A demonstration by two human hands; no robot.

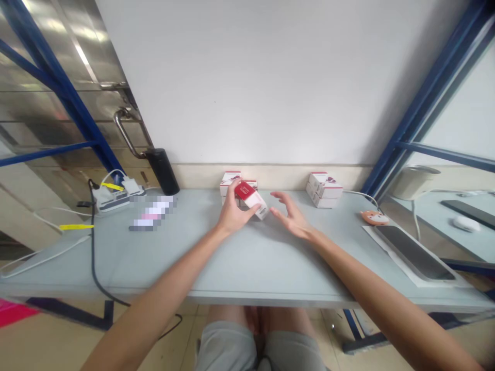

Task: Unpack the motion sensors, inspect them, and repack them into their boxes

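My left hand [234,212] grips a small red-and-white box [252,200], held tilted just above the pale grey table [247,263]. My right hand [291,215] hovers open right beside the box, fingers spread and empty. Behind the held box, a few more red-and-white boxes [229,180] are stacked against the wall. A second stack of the same boxes [324,189] stands to the right, at the back of the table.
A black cylinder [163,171] and a white power strip [116,197] with cables lie at the back left. A dark tray [413,252] on white paper and a small orange object [373,218] sit on the right. Blue shelf posts [425,103] flank both sides.
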